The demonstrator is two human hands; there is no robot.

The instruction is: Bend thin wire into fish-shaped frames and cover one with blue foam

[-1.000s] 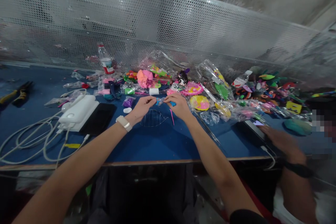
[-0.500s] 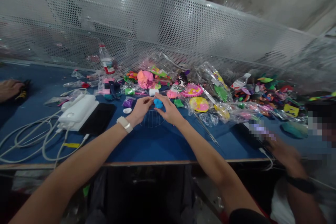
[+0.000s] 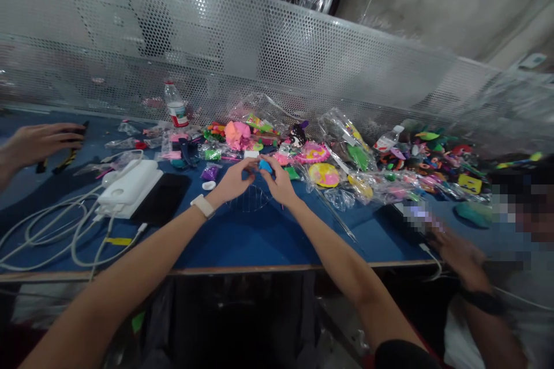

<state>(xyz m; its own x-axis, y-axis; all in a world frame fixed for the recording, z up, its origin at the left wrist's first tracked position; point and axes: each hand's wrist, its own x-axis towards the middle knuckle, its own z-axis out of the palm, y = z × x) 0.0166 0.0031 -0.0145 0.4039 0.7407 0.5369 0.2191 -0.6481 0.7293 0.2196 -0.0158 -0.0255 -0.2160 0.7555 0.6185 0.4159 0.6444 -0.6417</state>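
Observation:
A small lump of blue modelling clay is held up between my hands over the table. My right hand is closed on it, with thumb and fingers curled round its sides. My left hand, with a pale band on its wrist, has its fingertips pinched against the lump's left side. Beneath my hands lies a thin round wire frame, partly hidden by them. A white lump and a purple packet lie just left of my left hand.
Bagged clay and colourful figures spread along the back, with a yellow-and-pink disc and thin metal rods. A white power bank, cables and a black phone lie left. Other people's hands are at far left and right.
My fingers have shifted around the blue clay, which now shows less between them. At the far left, another person's hand has reached further in over a black-and-yellow tool. The view has shifted slightly.

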